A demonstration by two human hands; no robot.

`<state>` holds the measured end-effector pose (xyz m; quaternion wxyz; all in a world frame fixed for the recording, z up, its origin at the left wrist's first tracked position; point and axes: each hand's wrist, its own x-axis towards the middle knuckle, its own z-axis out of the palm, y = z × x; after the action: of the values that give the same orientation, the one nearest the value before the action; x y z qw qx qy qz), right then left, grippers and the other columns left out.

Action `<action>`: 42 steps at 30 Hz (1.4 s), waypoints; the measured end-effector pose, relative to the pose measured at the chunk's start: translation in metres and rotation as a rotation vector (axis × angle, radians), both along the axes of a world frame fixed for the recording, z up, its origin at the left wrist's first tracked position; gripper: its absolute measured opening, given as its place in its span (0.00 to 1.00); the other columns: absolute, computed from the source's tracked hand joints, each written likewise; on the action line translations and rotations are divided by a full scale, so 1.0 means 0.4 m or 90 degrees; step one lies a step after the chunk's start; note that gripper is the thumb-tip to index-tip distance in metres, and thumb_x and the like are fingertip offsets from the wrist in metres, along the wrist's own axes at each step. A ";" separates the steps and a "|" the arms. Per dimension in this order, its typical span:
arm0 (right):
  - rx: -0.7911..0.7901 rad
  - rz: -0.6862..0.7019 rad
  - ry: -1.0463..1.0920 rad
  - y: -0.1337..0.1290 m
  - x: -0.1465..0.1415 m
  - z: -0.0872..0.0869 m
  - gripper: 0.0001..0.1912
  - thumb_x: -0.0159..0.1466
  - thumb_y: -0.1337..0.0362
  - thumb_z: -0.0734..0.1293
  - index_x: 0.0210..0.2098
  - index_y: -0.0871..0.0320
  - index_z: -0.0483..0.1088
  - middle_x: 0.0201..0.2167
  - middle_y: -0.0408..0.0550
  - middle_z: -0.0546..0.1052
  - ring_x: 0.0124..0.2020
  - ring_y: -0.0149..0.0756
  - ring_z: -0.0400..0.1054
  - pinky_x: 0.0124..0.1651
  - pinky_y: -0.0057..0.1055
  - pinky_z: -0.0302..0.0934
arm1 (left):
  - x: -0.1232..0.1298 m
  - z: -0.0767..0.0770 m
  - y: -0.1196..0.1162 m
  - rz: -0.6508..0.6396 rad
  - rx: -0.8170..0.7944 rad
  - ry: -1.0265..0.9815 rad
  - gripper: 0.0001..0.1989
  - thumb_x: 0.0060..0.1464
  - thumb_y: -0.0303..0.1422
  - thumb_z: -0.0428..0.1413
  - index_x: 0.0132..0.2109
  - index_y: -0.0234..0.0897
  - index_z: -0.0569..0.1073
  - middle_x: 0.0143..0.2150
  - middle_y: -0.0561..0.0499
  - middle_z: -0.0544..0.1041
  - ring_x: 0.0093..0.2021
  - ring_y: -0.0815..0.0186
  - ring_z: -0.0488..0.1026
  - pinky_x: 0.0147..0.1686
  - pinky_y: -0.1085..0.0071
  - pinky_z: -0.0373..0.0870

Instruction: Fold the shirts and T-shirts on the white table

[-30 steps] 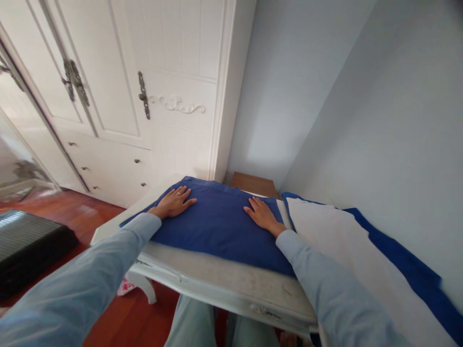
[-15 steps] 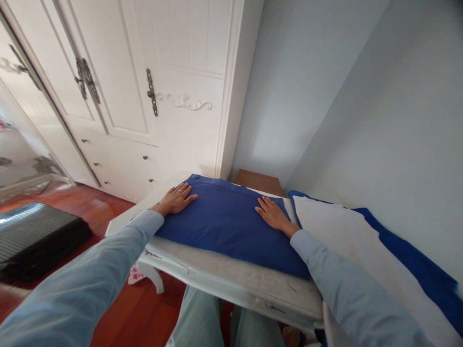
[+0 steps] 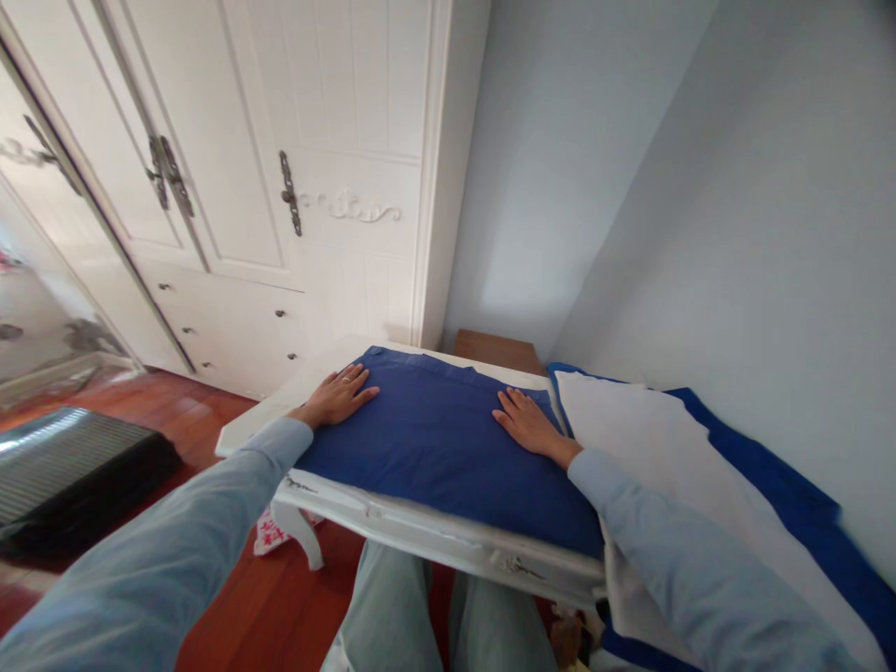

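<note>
A dark blue piece of cloth (image 3: 434, 439), perhaps a folded garment, lies spread over a white table (image 3: 252, 420) with carved trim. On its left edge rests my left hand (image 3: 340, 396), palm down with the fingers stretched out and a ring on one finger. My right hand (image 3: 530, 422) lies flat near the cloth's far right corner, its fingers apart. Neither hand grips anything. To the right of the cloth are a white sheet of fabric (image 3: 644, 429) and a brighter blue fabric (image 3: 763, 448) beneath it, partly hidden by my right sleeve.
A white wardrobe (image 3: 364, 121) with metal handles stands beyond the table. A brown wooden box-like piece (image 3: 497, 351) sits by the grey wall (image 3: 602, 168). On the red wooden floor (image 3: 231, 607) at left is a dark ribbed suitcase-like object (image 3: 84, 476).
Both hands stay flat on the cloth. The cloth's near edge now reaches closer to the table's front edge, covering more of the white top. The view has shifted slightly.
</note>
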<state>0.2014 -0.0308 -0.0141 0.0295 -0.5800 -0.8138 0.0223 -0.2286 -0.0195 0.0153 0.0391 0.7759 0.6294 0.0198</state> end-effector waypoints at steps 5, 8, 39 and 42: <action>0.004 -0.013 -0.011 -0.007 -0.010 0.005 0.41 0.73 0.43 0.44 0.73 0.68 0.51 0.73 0.64 0.50 0.74 0.51 0.43 0.74 0.47 0.39 | 0.042 0.035 -0.020 0.041 0.088 0.080 0.30 0.69 0.43 0.37 0.69 0.32 0.63 0.75 0.36 0.48 0.75 0.50 0.48 0.69 0.44 0.49; 0.011 -0.016 -0.015 -0.007 -0.015 0.005 0.41 0.73 0.43 0.44 0.72 0.67 0.51 0.73 0.63 0.51 0.74 0.52 0.44 0.74 0.47 0.39 | 0.105 0.063 -0.042 0.040 0.156 0.140 0.24 0.66 0.31 0.40 0.61 0.28 0.72 0.74 0.32 0.52 0.74 0.49 0.52 0.69 0.45 0.51; -0.070 0.374 0.043 -0.315 -0.056 0.074 0.33 0.75 0.49 0.53 0.73 0.60 0.51 0.74 0.60 0.48 0.75 0.48 0.39 0.74 0.54 0.39 | 0.179 -0.016 -0.059 -0.103 0.023 -0.040 0.39 0.66 0.56 0.35 0.73 0.36 0.55 0.75 0.42 0.50 0.76 0.55 0.45 0.73 0.53 0.42; -0.059 0.355 0.036 -0.338 -0.038 0.071 0.33 0.75 0.49 0.53 0.72 0.61 0.52 0.74 0.60 0.48 0.75 0.49 0.39 0.74 0.54 0.40 | 0.112 -0.014 -0.049 -0.041 0.029 -0.021 0.36 0.66 0.53 0.36 0.73 0.37 0.55 0.75 0.43 0.50 0.75 0.54 0.45 0.72 0.51 0.43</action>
<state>0.1864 -0.1661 0.0144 0.0183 -0.3339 -0.9387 0.0833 -0.1838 -0.0391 0.0098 0.0325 0.7958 0.6029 0.0458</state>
